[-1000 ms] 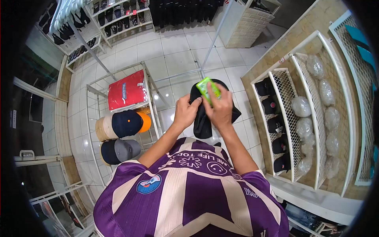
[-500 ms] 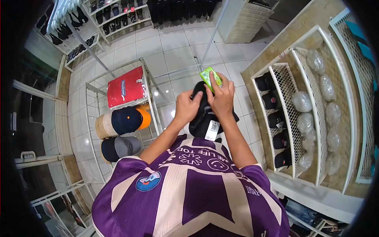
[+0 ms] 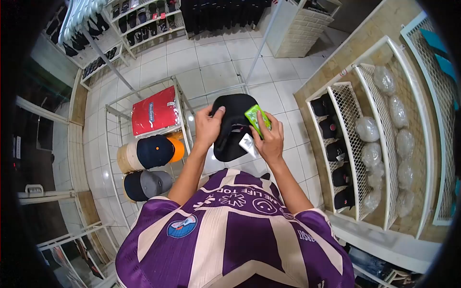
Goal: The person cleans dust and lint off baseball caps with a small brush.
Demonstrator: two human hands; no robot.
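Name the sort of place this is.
Probably a cap shop: a wall rack lined with black caps, a floor shelf of stacked caps, and a tag on the cap in the left hand and right hand.

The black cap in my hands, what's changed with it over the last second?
The black cap was turned and spread out, its white tag now showing. The left hand shifted up and left to grip its edge. The right hand kept the green packet pinched against it. The shelved caps stayed put.
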